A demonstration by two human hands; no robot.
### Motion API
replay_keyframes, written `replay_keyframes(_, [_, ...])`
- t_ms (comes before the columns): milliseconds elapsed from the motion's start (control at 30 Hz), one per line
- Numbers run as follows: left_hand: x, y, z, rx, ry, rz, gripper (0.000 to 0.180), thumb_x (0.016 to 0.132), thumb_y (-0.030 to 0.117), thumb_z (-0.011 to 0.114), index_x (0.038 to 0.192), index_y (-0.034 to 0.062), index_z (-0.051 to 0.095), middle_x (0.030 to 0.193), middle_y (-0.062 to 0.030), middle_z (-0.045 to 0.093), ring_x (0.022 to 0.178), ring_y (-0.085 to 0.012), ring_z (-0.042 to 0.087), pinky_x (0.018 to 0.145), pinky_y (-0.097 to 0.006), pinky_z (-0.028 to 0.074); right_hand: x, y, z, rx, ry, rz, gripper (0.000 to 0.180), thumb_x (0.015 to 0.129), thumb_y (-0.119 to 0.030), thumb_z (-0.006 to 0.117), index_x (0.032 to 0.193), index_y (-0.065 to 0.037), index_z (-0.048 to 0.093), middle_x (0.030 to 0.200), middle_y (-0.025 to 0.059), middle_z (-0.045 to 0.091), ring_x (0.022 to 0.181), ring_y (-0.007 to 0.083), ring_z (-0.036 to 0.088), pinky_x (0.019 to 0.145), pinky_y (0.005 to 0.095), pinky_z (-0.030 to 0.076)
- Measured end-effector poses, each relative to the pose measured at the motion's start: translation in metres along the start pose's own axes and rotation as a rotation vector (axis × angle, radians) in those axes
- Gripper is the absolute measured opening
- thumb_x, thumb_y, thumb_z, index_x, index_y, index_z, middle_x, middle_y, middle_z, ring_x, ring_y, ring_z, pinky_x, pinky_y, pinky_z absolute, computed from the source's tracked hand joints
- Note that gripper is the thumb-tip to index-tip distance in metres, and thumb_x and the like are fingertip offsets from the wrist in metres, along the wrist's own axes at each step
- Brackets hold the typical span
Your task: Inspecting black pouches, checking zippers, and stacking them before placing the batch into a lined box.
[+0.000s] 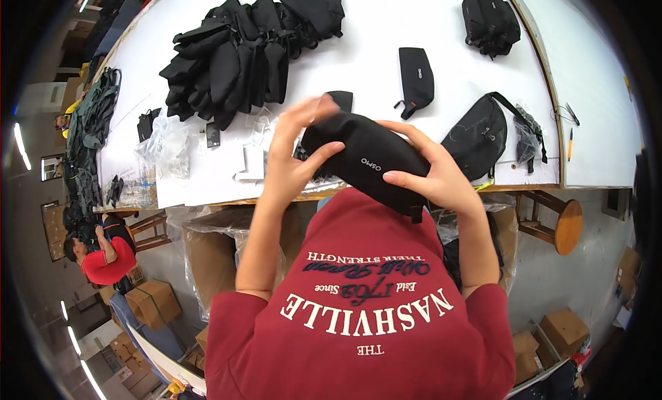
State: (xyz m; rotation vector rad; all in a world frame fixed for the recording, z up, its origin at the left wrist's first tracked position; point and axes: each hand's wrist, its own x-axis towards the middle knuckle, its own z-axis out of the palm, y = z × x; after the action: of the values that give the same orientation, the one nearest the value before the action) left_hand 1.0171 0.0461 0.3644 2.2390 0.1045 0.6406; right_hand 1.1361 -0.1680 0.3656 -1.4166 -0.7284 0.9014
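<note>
1 blk pouch (pixel 369 152) held tilted, between l & r fingers, at worktop (pixel 386 24) edge. r fingers (pixel 412 133) closed on it, thumb on front. l fingers (pixel 300 115) curved round l end, blurred; grip: can't tell. 1 blk item (pixel 343 100) partly hidden behind. also: 1 flat pouch (pixel 416 79), 1 waist bag (pixel 476 141), 1 pen (pixel 570 146), 1 pouch heap (pixel 234 62), qty unclear.

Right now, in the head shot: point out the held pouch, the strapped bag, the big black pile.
Held pouch (pixel 357 146): head view, middle of its front face.
Strapped bag (pixel 474 143): head view, middle of its body.
Big black pile (pixel 231 72): head view, near its middle.
</note>
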Motion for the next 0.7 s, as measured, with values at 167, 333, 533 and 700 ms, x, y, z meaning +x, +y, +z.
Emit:
replay_keyframes(167, [-0.009,-0.002,-0.004,-0.076,-0.091,-0.206,0.019,0.078,0.005,0.070,0.097,0.0065,0.069,0.099,-0.0052,0.067,0.081,-0.0161,0.062,0.069,-0.025,0.045,-0.005,0.003,-0.015,0.025,-0.087,0.097,0.055,0.081,-0.012,0.070,0.132,-0.007,0.048,0.105,0.0054,0.061,0.097,0.0114,0.057,0.085,0.0248,0.045])
replay_keyframes(333, [-0.039,-0.006,-0.011,-0.299,-0.077,-0.278,0.012,0.079,0.001,0.067,0.090,0.0056,0.069,0.103,-0.0052,0.065,0.079,-0.0104,0.058,0.063,-0.022,0.043,-0.018,0.012,-0.017,-0.186,0.085,-0.104,0.025,0.078,-0.008,0.073,0.103,-0.007,0.069,0.092,0.0041,0.062,0.082,0.0123,0.059,0.074,0.0249,0.047])
replay_keyframes(533, [-0.070,0.010,-0.035,-0.243,-0.207,-0.215,0.015,0.074,0.001,0.072,0.088,0.0035,0.069,0.112,-0.0109,0.059,0.085,-0.0184,0.060,0.074,-0.029,0.050,-0.050,0.004,0.001,-0.469,0.054,-0.233,0.032,0.067,-0.007,0.078,0.097,-0.013,0.075,0.093,0.0055,0.063,0.077,0.0161,0.058,0.064,0.0268,0.047])
replay_keyframes(700, [-0.067,-0.038,-0.036,-0.584,-0.336,-0.489,0.016,0.092,0.013,0.055,0.092,0.0001,0.065,0.118,-0.0139,0.060,0.096,-0.0219,0.060,0.089,-0.032,0.045,-0.044,0.022,-0.012,-0.498,0.112,-0.273,0.022,0.073,-0.014,0.076,0.095,-0.011,0.074,0.085,0.0046,0.064,0.074,0.0147,0.060,0.062,0.0260,0.047])
